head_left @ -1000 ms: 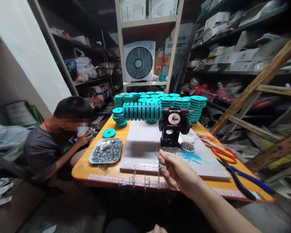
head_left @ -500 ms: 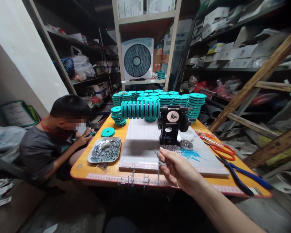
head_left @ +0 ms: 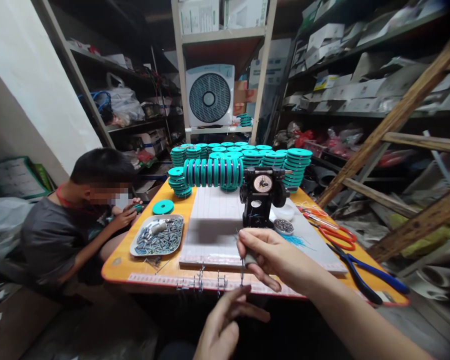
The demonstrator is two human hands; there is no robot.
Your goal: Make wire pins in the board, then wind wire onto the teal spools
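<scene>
My right hand (head_left: 264, 255) is above the table's front edge, its thumb and index finger pinched on a thin dark strand (head_left: 242, 272) that dangles below them. Something grey (head_left: 250, 258) wraps or rests at those fingers; its kind is unclear. Lower down, my left hand (head_left: 230, 317) has its fingers spread, the index tip at the strand's lower end. Whether it touches is hard to see. Behind the hands stands a black winding machine (head_left: 258, 200) with a row of teal spools (head_left: 213, 172) on its shaft. Small metal hooks or swivels (head_left: 200, 282) hang along the table's edge.
A white tray (head_left: 180, 235) of small metal parts sits at the left, beside a teal disc (head_left: 162, 207). Stacked teal spools (head_left: 297, 167) line the back. Pliers (head_left: 363, 270) and orange scissors (head_left: 339, 235) lie right. Another person (head_left: 86, 220) sits at left; a wooden ladder (head_left: 393, 125) leans right.
My left hand has come into view from below, rising to the lower end of the strand. The right hand keeps its pinch. The whole view has shifted slightly.
</scene>
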